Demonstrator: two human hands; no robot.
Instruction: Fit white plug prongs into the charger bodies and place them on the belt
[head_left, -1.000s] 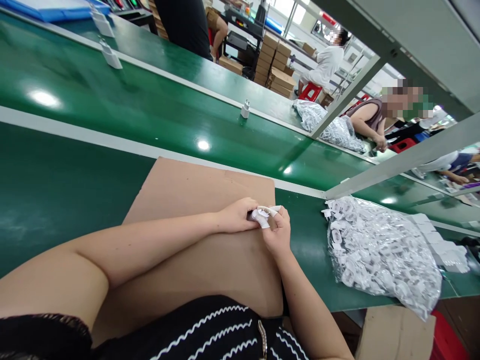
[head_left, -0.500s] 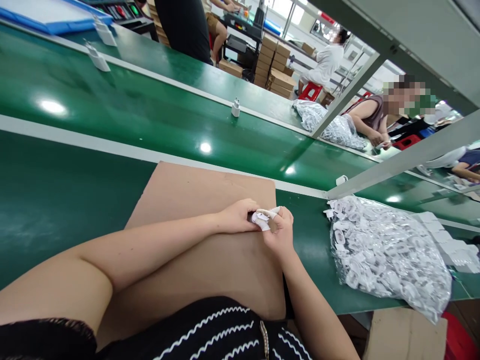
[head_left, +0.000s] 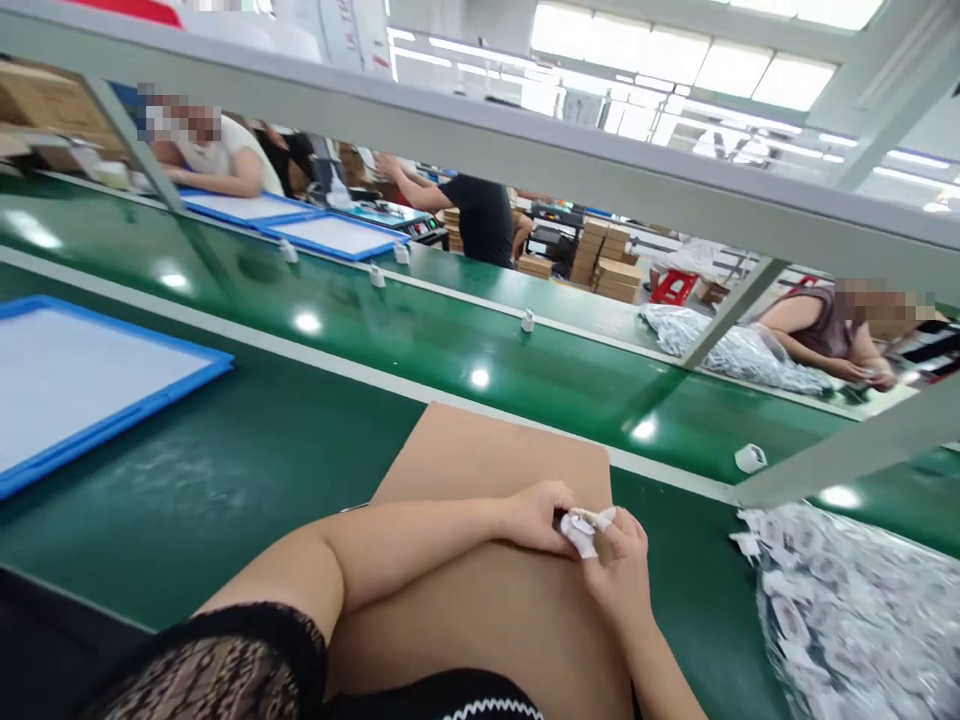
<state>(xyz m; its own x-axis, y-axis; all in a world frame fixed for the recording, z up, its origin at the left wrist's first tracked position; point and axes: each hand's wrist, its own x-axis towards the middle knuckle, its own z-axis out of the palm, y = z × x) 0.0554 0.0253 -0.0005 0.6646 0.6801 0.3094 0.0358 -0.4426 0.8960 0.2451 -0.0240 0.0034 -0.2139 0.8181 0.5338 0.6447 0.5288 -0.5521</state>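
Over a brown cardboard sheet (head_left: 517, 440), my two hands meet at a small white charger plug (head_left: 574, 524), mostly covered by fingers. My left hand (head_left: 536, 515) is closed round its left side. From the right, my right hand (head_left: 624, 565) pinches at it with thumb and forefinger, whose tips wear white covers. To the right lies a clear plastic bag (head_left: 862, 600) packed with white charger plugs.
A blue-rimmed tray (head_left: 112, 452) lies at left. Beyond the white rail runs a green belt with several charger plugs, one (head_left: 751, 458) beside a slanted metal post (head_left: 855, 445). Co-workers sit across the line; a shelf beam (head_left: 480, 150) crosses above.
The view has tilted up and swung left, bringing the blue-rimmed tray and more co-workers into sight. My hands keep nearly the same grip on the charger plug.
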